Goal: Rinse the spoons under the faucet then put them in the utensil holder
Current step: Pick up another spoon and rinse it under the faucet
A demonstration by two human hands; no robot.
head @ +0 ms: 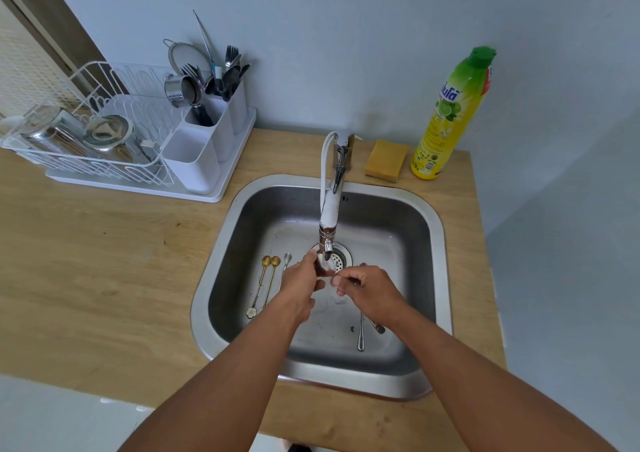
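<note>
Water runs from the faucet (329, 216) into the steel sink (433, 243). Both hands meet under the stream. My left hand (299, 278) and my right hand (367, 290) pinch a small spoon (325, 271) between them; most of it is hidden by fingers and water. Two gold spoons (265, 283) with flower ends lie on the sink floor at the left, a small silver spoon (286, 259) beside them. Two silver spoon handles (361, 334) stick out below my right hand. The white utensil holder (204, 146) stands on the counter at the back left, holding forks and dark utensils.
A white dish rack (86, 133) with glasses and steel bowls sits left of the holder. A yellow sponge (386, 160) and a green-capped dish soap bottle (450, 115) stand behind the sink on the wooden counter (104, 261). The drain strainer (337, 259) is under the faucet.
</note>
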